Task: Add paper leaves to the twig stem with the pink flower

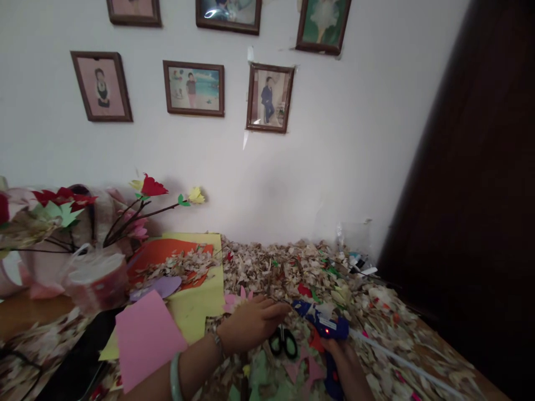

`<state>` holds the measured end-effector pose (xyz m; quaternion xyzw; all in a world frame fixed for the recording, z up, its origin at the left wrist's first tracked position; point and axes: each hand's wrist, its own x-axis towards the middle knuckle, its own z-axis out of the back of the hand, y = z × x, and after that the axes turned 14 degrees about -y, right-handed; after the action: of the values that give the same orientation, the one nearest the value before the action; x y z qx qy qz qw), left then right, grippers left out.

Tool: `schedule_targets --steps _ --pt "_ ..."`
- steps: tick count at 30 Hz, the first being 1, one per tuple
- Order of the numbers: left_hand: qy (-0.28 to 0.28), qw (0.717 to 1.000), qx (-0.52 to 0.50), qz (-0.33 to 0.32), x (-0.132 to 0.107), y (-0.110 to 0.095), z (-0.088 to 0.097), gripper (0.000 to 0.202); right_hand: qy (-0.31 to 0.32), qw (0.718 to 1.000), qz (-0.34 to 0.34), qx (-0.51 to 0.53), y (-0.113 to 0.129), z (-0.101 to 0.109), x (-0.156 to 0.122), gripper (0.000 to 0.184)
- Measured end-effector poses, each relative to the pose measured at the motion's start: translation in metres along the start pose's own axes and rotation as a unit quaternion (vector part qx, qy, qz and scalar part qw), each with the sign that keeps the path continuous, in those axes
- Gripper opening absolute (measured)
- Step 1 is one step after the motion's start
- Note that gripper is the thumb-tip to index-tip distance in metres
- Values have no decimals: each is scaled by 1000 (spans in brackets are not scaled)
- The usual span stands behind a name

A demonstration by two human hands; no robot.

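My right hand [343,362] grips a blue hot glue gun [324,326], whose small red light is lit. My left hand [251,324] hangs just left of the gun over the paper scraps, fingers pointing toward it, with nothing visible in them. Black-handled scissors [283,342] lie below my left fingers, close to both hands. A pink paper flower [234,301] sits just beyond my left hand. A pale bangle [174,377] circles my left forearm. Loose green and pink paper cutouts [303,367] lie under my hands, partly hidden by them.
Heaped paper scraps [301,273] cover the wooden table [480,376]. Pink [144,337], yellow [196,295] and orange [163,256] paper sheets lie left, near a plastic tub [98,281] and paper flowers on branches [146,189]. A white rod [401,362] runs right. A dark door [460,167] stands right.
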<state>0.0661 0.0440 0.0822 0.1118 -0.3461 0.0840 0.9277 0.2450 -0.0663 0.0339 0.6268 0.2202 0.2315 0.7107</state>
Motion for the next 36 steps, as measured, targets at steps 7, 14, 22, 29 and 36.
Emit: schedule_targets --steps 7,14,22,29,36 --pt "8 1000 7 3 -7 3 -8 21 13 1000 -3 -10 3 1 0 36" --pt "14 1000 -1 16 -11 6 -7 22 -19 1000 9 -2 -12 2 8 38" --pt "53 998 3 47 -11 17 0 17 -18 1000 -8 -7 -13 2 13 43" --pt "54 992 -22 115 -22 14 15 20 -4 1000 -3 -14 -9 2 13 38" --pt "59 986 -115 106 -51 -15 36 23 -11 1000 -2 -29 -15 2 14 39"
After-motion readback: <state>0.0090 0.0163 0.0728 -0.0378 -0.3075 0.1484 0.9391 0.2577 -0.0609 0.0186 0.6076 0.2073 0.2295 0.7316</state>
